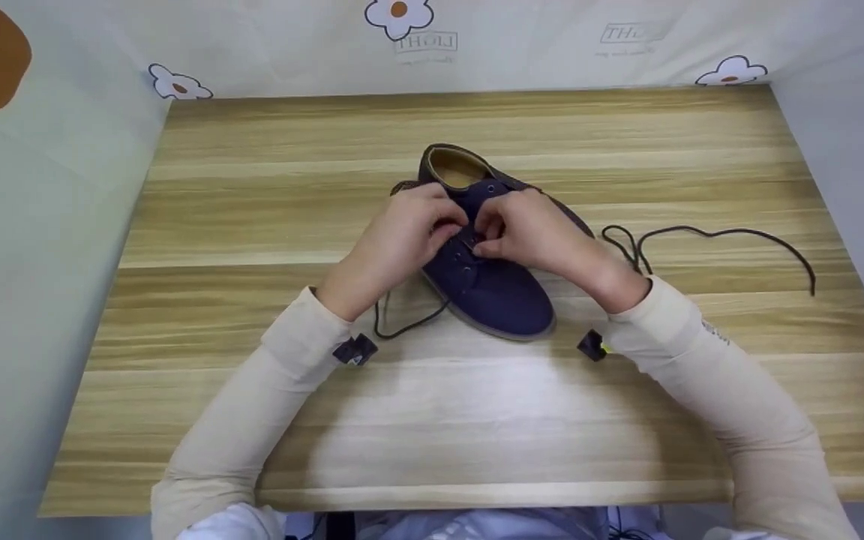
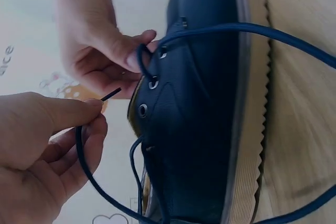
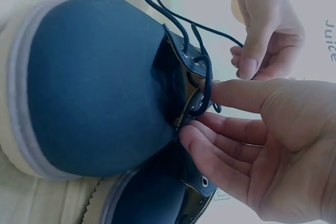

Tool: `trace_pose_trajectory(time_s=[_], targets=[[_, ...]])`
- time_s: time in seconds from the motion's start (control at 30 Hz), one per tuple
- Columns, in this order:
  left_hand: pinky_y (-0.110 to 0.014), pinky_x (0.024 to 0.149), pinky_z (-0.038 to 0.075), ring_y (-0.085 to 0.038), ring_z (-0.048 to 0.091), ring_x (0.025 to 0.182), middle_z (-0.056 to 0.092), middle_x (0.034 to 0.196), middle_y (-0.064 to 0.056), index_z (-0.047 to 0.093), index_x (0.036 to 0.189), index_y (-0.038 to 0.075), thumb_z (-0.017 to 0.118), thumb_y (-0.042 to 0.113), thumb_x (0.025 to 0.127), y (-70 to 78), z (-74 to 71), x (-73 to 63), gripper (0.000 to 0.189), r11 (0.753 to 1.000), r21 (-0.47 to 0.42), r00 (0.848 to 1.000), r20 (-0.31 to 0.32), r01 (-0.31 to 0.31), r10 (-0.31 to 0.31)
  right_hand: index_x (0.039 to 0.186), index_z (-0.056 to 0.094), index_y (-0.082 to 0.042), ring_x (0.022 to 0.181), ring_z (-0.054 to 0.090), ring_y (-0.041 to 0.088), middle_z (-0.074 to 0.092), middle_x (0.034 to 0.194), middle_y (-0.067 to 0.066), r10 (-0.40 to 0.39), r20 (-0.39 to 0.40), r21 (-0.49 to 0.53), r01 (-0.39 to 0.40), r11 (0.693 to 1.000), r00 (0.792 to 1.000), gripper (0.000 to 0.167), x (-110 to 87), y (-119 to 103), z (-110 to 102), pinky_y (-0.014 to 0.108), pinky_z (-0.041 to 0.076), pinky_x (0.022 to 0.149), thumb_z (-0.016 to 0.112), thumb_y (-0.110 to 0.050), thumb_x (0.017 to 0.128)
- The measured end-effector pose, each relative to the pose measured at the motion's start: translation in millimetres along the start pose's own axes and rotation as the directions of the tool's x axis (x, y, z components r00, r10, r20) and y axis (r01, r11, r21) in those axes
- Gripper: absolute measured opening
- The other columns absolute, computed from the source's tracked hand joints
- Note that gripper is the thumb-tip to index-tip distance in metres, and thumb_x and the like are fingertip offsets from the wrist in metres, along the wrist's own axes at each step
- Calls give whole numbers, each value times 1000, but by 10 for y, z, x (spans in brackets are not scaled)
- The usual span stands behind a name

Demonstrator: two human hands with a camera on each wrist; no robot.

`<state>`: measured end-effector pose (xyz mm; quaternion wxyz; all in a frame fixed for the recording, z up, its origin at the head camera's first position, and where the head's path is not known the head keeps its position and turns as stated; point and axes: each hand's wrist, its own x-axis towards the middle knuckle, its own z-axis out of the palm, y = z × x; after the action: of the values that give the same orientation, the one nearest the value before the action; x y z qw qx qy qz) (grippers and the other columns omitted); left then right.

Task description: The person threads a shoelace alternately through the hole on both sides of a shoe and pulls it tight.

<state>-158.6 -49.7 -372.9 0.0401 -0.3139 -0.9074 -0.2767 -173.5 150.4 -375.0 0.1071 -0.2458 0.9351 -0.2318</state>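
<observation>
A dark blue lace-up shoe (image 1: 507,300) lies in the middle of the table, toe toward me. My left hand (image 1: 402,232) is over its eyelets and pinches a dark shoelace (image 2: 86,166) near its end, thumb against forefinger. The lace tip (image 2: 111,94) sticks out past those fingers, apart from the eyelets. With thumb and fingers, my right hand (image 3: 283,140) grips the eyelet flap (image 3: 197,100), beside a loop of lace (image 3: 208,72). Several metal eyelets show in the left wrist view; one eyelet (image 2: 142,110) has no lace through it.
Part of a second blue shoe (image 3: 152,198) shows beside the first in the right wrist view. A loose lace (image 1: 732,232) trails across the wooden table (image 1: 252,187) to the right. Pale flower-printed cloth (image 1: 514,52) closes off the back.
</observation>
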Motion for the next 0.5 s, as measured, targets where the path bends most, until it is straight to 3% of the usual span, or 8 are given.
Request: trace_pose_trajectory(time_s=[0.1,0.27,0.5], targets=[[-38,91,53,-26,64,96,66,99,-10,75,100,8,62,12,96,33,31,51,15,992,112,997,61,-55,48,96,73,-10,81,69,19,75,84,4,-1,-19,6,1,1000,1000,24,-9,17,8,34,53,79,81,-26,79],[-40,90,52,-27,60,94,62,97,-8,74,97,10,56,1,94,78,48,145,20,958,256,986,139,-128,95,91,72,-9,77,67,21,73,81,5,-23,-47,10,24,1000,999,23,-12,31,31,34,52,75,82,-25,78],[-41,88,49,-27,57,92,61,92,-6,73,93,12,58,2,92,61,55,238,18,928,310,968,204,-206,147,85,69,-8,74,65,23,71,77,6,-33,-69,-4,33,999,997,24,-21,49,56,34,50,72,81,-26,78]])
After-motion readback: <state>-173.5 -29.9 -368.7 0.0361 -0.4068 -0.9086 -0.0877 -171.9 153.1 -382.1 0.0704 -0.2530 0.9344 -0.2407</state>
